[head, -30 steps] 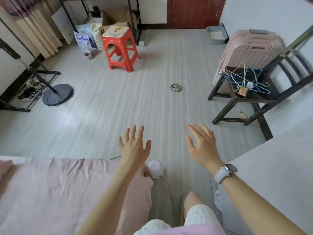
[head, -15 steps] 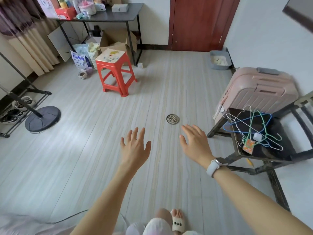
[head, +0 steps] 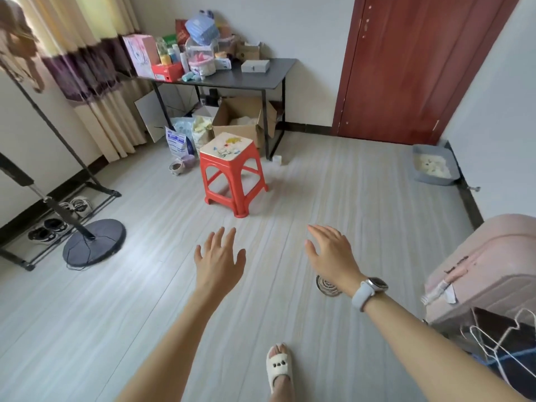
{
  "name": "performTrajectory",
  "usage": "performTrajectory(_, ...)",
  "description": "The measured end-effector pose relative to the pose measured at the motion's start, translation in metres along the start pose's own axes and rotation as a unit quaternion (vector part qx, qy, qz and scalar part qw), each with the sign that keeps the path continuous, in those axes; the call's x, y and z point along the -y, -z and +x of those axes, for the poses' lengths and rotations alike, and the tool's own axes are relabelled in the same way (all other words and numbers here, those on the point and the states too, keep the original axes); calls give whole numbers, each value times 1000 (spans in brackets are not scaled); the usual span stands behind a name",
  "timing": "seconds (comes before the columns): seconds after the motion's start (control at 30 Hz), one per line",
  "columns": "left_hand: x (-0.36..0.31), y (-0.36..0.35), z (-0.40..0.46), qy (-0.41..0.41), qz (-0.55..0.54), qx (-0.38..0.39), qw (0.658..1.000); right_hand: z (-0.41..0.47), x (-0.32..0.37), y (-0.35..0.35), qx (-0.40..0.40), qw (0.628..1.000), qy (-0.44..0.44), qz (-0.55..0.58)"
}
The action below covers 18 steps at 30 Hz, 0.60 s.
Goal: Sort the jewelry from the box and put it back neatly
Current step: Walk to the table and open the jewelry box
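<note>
Best crossed steadily toward the grey box (head: 255, 66) far beyond left hand (head: 218, 261) and right hand (head: 330, 256), both spread, apart, empty.

Left grip (head: 219, 260), right grip (head: 331, 254) outstretched, fingers straight, seemingly empty.
</note>
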State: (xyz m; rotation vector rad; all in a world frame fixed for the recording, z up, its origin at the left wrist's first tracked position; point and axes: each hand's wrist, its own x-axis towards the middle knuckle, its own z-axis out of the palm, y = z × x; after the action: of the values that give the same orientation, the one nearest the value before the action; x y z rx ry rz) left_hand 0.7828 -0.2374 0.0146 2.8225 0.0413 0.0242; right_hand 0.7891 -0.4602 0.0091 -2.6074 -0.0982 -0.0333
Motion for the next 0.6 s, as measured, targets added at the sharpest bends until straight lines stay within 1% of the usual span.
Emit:
performTrajectory(0.13, 5, 20, 118, -4, 5, -32, 999, 118, 19, 4, 6, 1000, 27, 10)
performTrajectory(0.2, 3, 24, 170, -8, 4, -36, 999, 166, 19, 8, 0, 999, 29, 19)
performTrajectory(0.4, -13, -1, 295, -31, -5, 3, 1000, 283, -11, 4, -10, 1000, -4, 19)
performTrajectory(0.6, -27, -38, 416, -25, -6, 29, 999, 407, -51, -18, 12, 1000, -19, 17)
